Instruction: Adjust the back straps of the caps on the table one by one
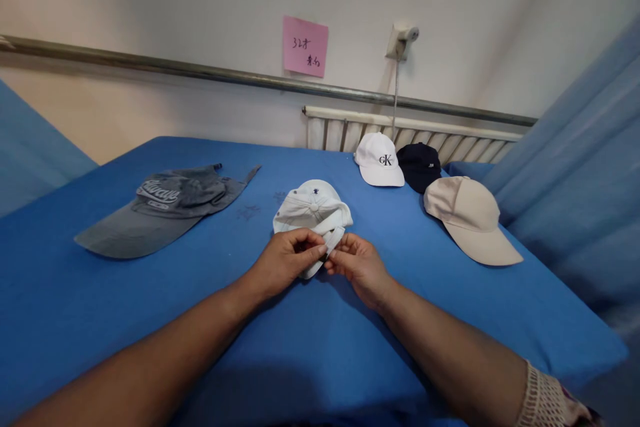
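Note:
A pale, whitish baseball cap (311, 207) rests on the blue-covered table in front of me, its back strap turned toward me. My left hand (290, 255) pinches the strap from the left, thumb and fingers pressed together. From the right, my right hand (359, 265) pinches the strap's end by a small dark spot, perhaps the fastening; the fingers hide most of it. To the left lies a grey cap (165, 210) with white lettering, its back strap undone and sticking out.
At the back right sit a white cap (379, 157) with black letters, a dark navy cap (419, 165) and a beige cap (465, 217). Behind the blue sheet (240, 340) are a radiator (350, 133), a metal rail (200, 71) and a wall. A blue curtain (585, 167) hangs at right.

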The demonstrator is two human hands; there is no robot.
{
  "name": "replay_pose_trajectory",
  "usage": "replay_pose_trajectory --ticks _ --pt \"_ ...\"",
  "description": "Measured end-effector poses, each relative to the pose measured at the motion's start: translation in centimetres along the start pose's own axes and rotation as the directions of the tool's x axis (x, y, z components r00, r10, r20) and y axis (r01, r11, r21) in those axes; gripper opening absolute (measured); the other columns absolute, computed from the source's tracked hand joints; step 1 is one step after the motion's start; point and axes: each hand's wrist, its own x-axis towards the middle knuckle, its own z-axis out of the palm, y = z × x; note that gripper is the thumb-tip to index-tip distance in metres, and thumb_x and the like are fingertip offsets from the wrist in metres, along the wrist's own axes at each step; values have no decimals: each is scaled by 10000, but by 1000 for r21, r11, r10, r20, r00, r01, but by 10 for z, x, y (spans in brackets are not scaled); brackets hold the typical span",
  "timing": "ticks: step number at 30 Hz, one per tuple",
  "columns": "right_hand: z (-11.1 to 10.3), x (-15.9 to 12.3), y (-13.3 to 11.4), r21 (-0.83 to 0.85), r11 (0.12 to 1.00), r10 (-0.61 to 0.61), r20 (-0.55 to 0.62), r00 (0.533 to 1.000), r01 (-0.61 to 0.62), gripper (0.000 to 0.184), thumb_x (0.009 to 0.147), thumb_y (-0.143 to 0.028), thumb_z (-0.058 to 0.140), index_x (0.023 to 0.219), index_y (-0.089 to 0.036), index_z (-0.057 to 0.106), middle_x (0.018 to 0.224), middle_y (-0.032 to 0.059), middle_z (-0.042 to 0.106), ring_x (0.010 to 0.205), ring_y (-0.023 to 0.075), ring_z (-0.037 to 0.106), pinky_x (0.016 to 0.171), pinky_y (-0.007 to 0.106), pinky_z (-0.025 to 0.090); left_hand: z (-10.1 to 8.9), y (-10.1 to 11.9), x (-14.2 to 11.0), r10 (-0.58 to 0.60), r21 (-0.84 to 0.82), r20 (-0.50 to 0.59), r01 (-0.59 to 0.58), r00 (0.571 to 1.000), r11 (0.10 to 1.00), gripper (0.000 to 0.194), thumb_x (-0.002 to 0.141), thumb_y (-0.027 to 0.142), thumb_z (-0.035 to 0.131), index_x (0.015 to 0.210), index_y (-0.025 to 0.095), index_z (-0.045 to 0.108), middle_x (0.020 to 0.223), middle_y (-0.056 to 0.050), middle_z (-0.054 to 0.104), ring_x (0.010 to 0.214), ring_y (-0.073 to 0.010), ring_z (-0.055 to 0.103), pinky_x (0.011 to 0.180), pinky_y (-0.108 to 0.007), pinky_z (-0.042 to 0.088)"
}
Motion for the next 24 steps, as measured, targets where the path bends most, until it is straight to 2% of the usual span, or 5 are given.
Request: replay_pose_trajectory --ticks 9,13,16,20,24 --pt "2 -1 1 106 993 46 -14 999 -44 296 617 -260 861 796 -155 649 705 5 668 603 101 598 619 245 495 2 -10 3 56 37 -61 -54 997 998 271 759 386 690 870 142 652 736 -33 669 638 -152 616 582 -274 483" --pt "-1 -1 -1 186 977 113 -59 992 -100 277 610 -264 865 711 -156 631 662 -4 652 588 95 586 581 216 475 1 -13 1 217 316 -71 -185 974 931 292 741 352 721 962 174 648 867 -31 667 755 -164 604 697 -303 501" --pt "-6 1 -2 62 993 105 -51 993 -101 300 613 -327 860 675 -156 622 629 2 653 547 96 572 518 207 440 -1 -14 0 327 513 -46 -258 944 818 215 780 327 686 947 197 656 892 -23 659 780 -165 593 726 -305 492" --pt "-12 1 -9 -210 978 -4 -43 999 -5 349 665 -453 806 662 -160 616 570 -3 630 460 90 533 447 210 402 -6 -14 0 400 602 -9 -314 916 734 188 835 279 626 1005 224 686 945 -23 682 839 -175 613 790 -311 488" --pt "-11 1 -16 -237 971 -50 -16 999 45 394 664 -506 789 778 -166 627 618 -6 648 449 95 546 435 217 412 -5 -12 -1 417 622 71 -367 906 692 230 883 256 571 1088 252 676 987 -23 683 906 -181 623 832 -311 480"
